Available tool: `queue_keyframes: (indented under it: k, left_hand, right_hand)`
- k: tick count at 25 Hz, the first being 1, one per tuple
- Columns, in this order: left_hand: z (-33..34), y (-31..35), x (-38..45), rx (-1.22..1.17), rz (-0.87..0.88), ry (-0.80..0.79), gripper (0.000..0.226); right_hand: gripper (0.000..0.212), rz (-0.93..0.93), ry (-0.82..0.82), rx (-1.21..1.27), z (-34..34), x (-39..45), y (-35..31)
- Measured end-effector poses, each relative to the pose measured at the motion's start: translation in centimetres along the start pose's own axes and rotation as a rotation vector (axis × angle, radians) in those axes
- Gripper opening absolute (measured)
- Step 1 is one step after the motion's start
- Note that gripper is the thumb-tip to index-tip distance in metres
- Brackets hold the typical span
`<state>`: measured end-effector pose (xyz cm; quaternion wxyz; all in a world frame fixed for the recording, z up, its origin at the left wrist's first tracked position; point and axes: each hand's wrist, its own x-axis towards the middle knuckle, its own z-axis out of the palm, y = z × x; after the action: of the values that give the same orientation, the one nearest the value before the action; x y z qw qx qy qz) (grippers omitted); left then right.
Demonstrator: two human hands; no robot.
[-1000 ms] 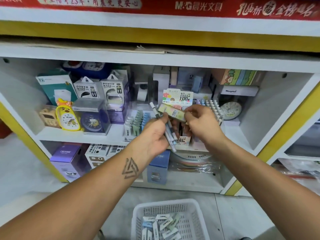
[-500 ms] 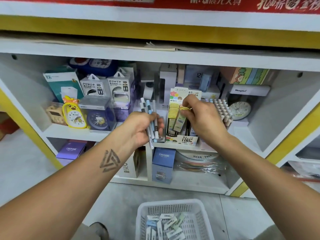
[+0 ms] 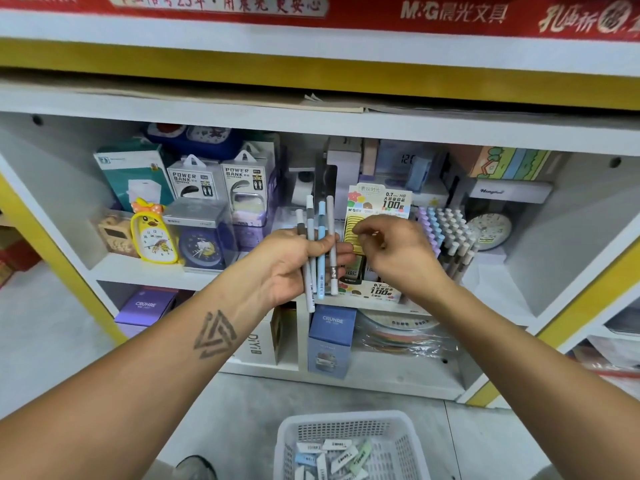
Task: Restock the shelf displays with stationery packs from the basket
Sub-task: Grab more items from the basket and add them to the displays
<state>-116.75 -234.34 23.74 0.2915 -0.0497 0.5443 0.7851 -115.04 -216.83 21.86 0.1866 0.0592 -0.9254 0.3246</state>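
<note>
Pens (image 3: 320, 251), four, light, stiff, slick-barrelled: your left hand (image 3: 294, 265) clamps fingers mid-barrel; right hand (image 3: 398, 251) pinches a thin, likely light pack (image 3: 356, 233) at its top edge.

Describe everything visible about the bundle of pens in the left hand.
The pens are four slim sticks, white barrels with grey, brown and light blue sections, plastic by the look. They stand nearly upright, fanned slightly, tips above the left hand, whose fingers curl round their middles. Barcode print shows on their lower ends.
</note>
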Motion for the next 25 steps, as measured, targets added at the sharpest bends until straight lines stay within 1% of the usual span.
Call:
queue_keyframes:
  k: [2,3,4,5,6,8,11,13,14,16,19,22,25]
  left_hand:
    - [0.6,0.1,0.1,-0.017,0.045,0.017,0.024]
    - [0.9,0.1,0.2,-0.031,0.068,0.03,0.026]
    - [1.2,0.1,0.3,-0.055,0.086,0.032,0.029]
    - [1.7,0.0,0.4,-0.089,0.097,0.022,0.03]
    - [2.2,-0.1,0.4,-0.124,0.102,0.004,0.031]
    - [2.9,-0.1,0.5,-0.171,0.123,-0.022,0.029]
    - [3.5,0.1,0.8,-0.231,0.148,-0.015,0.027]
    - [3.7,0.0,1.1,-0.228,0.142,0.009,0.027]
    - [3.9,-0.2,1.2,-0.196,0.138,0.021,0.026]
    - [4.3,-0.8,1.1,-0.098,0.135,0.03,0.027]
    - [5.4,-1.9,1.4,0.039,0.141,0.023,0.032]
    - [6.6,-2.9,1.3,0.099,0.117,-0.031,0.032]
    - [7.4,-3.5,1.1,0.101,0.093,-0.077,0.029]
  right_hand:
    - [0.003,0.284,-0.107,0.434,-0.3,-0.5,-0.9]
    - [0.013,0.355,-0.174,0.527,-0.5,-1.0,-1.1]
    - [0.023,0.395,-0.238,0.576,-0.6,-1.6,-1.2]
    - [0.028,0.407,-0.281,0.625,-0.7,-2.2,-1.2]
    - [0.027,0.406,-0.282,0.687,-1.1,-2.7,-1.4]
    - [0.019,0.392,-0.203,0.756,-1.9,-3.2,-0.9]
    - [0.008,0.372,0.032,0.721,-5.0,-2.9,0.8]
    - [0.009,0.358,0.181,0.724,-7.9,-2.7,2.4]
    - [0.011,0.354,0.227,0.733,-9.2,-2.7,3.2]
    - [0.013,0.331,0.261,0.766,-11.3,-2.9,4.5]
    - [0.018,0.246,0.292,0.783,-13.5,-3.5,5.6]
    - [0.012,0.185,0.355,0.588,-14.7,-4.0,6.2]
    - [0.015,0.117,0.389,0.367,-15.0,-4.2,6.2]
